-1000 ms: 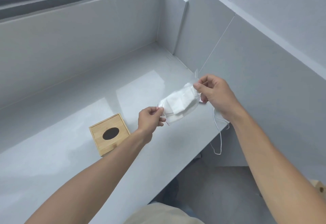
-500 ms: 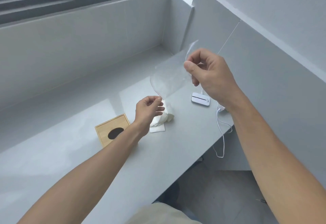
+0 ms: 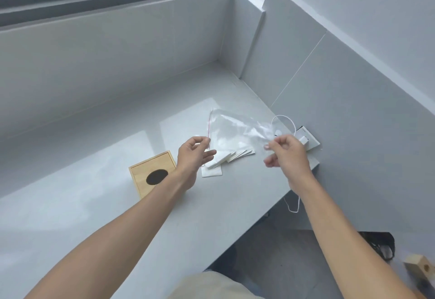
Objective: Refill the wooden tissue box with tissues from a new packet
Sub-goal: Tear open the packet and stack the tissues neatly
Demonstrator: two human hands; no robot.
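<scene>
A clear, empty plastic packet (image 3: 237, 131) with a thin red strip along its left edge hangs crumpled at the frame's centre, stretched between both hands. The left hand (image 3: 193, 155) pinches its red edge; the right hand (image 3: 286, 155) pinches its right end. White tissues (image 3: 221, 158) lie fanned on the grey counter (image 3: 98, 204) beneath, right of the wooden tissue box (image 3: 150, 171).

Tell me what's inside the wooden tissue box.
Only darkness shows through the oval hole in the wooden tissue box; its inside is otherwise covered. The tissues lie outside on the counter.
</scene>
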